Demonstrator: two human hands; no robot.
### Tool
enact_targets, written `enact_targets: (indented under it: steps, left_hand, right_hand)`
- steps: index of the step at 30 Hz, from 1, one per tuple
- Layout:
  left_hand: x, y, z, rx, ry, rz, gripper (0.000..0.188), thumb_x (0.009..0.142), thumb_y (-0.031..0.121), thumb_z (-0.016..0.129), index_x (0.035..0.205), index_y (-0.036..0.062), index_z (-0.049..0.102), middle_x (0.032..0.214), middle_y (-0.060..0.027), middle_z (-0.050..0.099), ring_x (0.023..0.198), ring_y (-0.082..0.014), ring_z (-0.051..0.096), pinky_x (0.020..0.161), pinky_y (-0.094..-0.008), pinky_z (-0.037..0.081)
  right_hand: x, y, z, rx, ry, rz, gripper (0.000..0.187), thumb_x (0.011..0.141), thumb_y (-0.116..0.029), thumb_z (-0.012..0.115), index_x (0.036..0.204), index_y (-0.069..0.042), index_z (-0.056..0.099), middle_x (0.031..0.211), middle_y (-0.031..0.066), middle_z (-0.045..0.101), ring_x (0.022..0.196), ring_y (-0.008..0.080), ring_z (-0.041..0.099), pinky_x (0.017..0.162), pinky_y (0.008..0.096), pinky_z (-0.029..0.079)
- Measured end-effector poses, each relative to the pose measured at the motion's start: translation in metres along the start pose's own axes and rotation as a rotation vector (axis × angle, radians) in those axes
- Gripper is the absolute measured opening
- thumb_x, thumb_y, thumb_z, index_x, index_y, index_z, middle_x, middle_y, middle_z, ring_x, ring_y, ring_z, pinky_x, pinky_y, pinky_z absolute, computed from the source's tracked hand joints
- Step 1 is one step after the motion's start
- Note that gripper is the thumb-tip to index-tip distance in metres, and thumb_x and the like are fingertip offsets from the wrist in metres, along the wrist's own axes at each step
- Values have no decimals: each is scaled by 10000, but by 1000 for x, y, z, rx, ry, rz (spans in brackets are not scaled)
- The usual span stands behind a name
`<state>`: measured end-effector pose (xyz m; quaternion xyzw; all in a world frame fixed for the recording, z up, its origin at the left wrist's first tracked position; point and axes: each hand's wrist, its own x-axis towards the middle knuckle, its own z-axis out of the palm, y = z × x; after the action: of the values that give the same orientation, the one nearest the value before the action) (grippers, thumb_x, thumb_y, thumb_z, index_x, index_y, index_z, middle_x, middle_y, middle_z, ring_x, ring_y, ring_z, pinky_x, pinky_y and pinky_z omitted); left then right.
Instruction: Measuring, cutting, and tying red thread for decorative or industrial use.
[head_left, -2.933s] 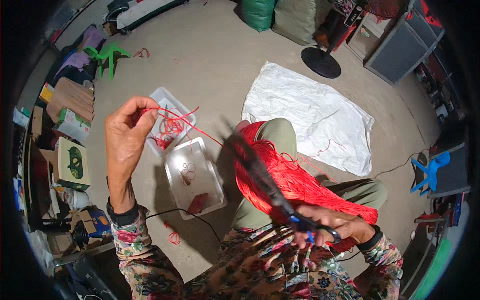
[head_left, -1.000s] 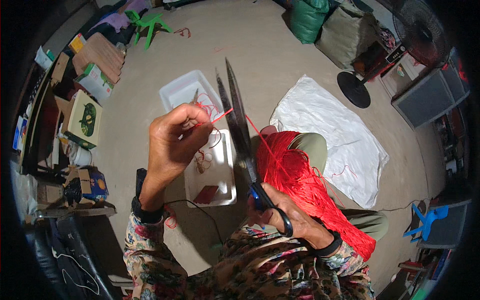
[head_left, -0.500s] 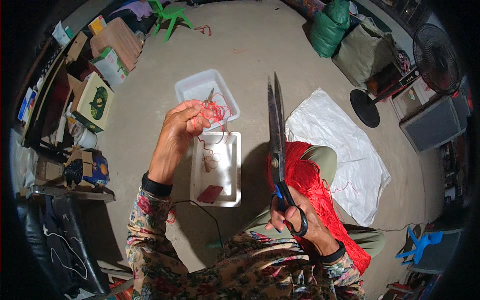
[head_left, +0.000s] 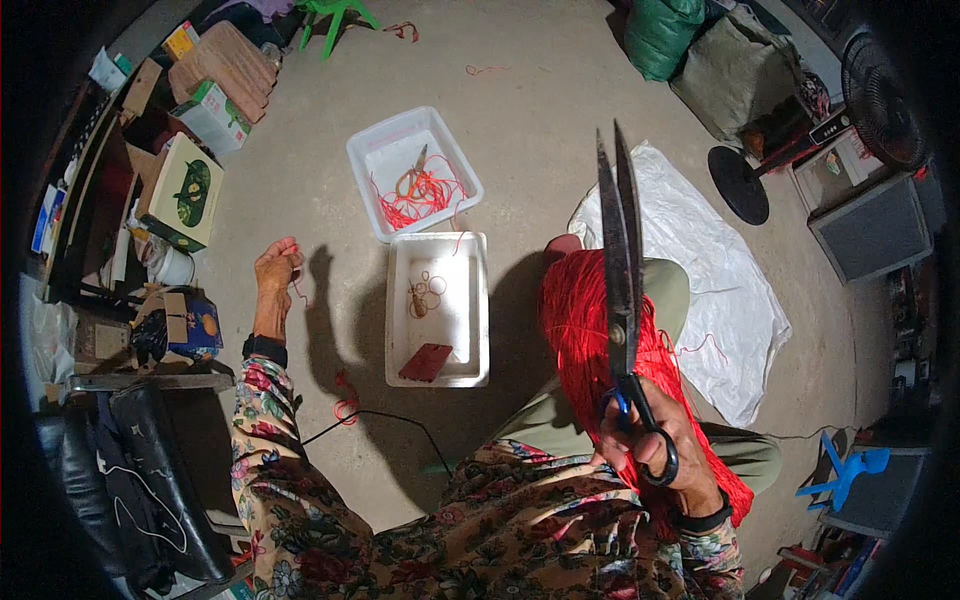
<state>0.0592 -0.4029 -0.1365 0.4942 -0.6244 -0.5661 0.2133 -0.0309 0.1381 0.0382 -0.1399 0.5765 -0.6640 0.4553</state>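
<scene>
My right hand (head_left: 665, 445) grips a large pair of scissors (head_left: 622, 290) with dark blades and black handles. The blades point away from me and stand slightly apart. Behind them, a thick bundle of red string (head_left: 580, 330) lies across my right leg. Out to the left, my left hand (head_left: 278, 275) is raised with fingers closed, and a thin bit of red string (head_left: 301, 291) hangs from it. A white plastic tray (head_left: 366, 160) holds a red string tangle (head_left: 425, 203) and smaller scissors (head_left: 414, 175).
A second white tray (head_left: 480, 330), nearer me, contains several rings (head_left: 420, 295) and a dark red flat object (head_left: 425, 362). A white sack (head_left: 720, 310) lies right. A standing fan (head_left: 738, 185) and green bag (head_left: 663, 40) stand beyond. Boxes (head_left: 185, 195) line the left; a black cable (head_left: 400, 412) crosses the floor.
My left hand has moved left and nearer, away from the far tray, where the red tangle now lies in plain view. My right hand has shifted right with the large scissors.
</scene>
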Motion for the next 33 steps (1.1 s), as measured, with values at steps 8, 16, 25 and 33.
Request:
enact_targets:
  steps: [8,16,25,33]
  left_hand:
    - [6,-25,-17,331,72,280,238,819,10,559,1026,25,677,967,-66,680,874,-149,628,764,-301,482]
    - [-229,30,135,-237,-1178,469,340,930,205,547,1187,-16,528,1113,-113,635,1026,-176,603,953,-343,452]
    - [-317,63,160,-317,-734,8,481,943,322,554,1258,-23,443,1069,-148,613,964,-220,627,867,-370,505]
    - [-228,0,158,-462,-513,-149,284,916,177,584,1119,-13,534,852,-85,644,735,-176,658,644,-297,531]
  right_hand:
    - [-8,2,-3,0,41,-26,672,720,-482,794,1078,-18,467,751,23,520,677,102,532,691,296,522]
    - [14,22,13,-336,120,104,365,784,-274,789,903,-50,526,763,-35,458,697,69,417,599,230,351]
    - [49,39,40,-687,62,-44,329,816,-166,690,1052,-27,508,793,24,489,736,124,472,636,290,419]
    - [42,23,31,-670,-55,-198,433,867,-186,660,1239,-18,515,1138,172,563,971,289,604,812,388,505]
